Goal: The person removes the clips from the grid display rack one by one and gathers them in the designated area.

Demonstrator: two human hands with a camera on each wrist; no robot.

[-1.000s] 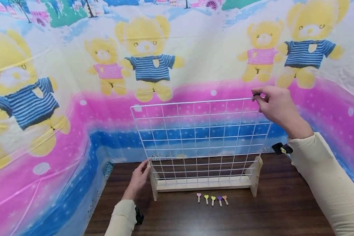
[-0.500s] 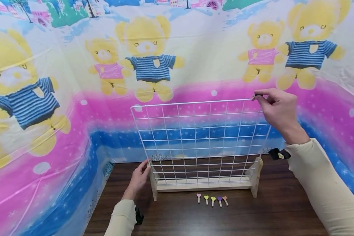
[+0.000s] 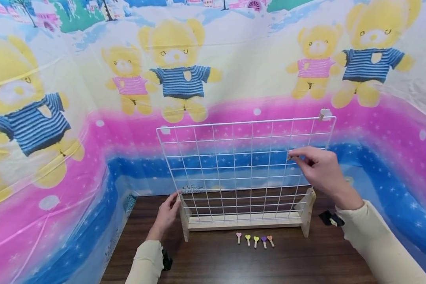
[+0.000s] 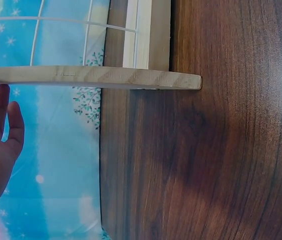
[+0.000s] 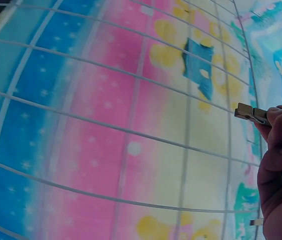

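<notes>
In the head view my right hand (image 3: 317,167) pinches a small clothespin (image 5: 250,114) between thumb and fingertips, in front of the upper right part of a white wire grid (image 3: 232,123). The right wrist view shows its wooden jaws right at a grid wire. A clothespin with a white heart (image 3: 325,113) sits on the top wire near the right corner. My left hand (image 3: 168,213) rests its fingertips against the left wooden post (image 3: 184,217) of the grid's stand. Seen from the left wrist, those fingers (image 4: 16,125) reach up to the post fairly straight.
Several heart clothespins, one of them purple (image 3: 264,240), lie in a row before the stand's wooden base (image 3: 245,225). Everything stands on a dark wood table (image 3: 213,264). Behind the grid hangs a cloth (image 3: 241,83) printed with bears.
My right hand has moved down from the top wire, still pinching its clothespin. The white heart clothespin at the top right corner now shows. My left hand has stayed at the post.
</notes>
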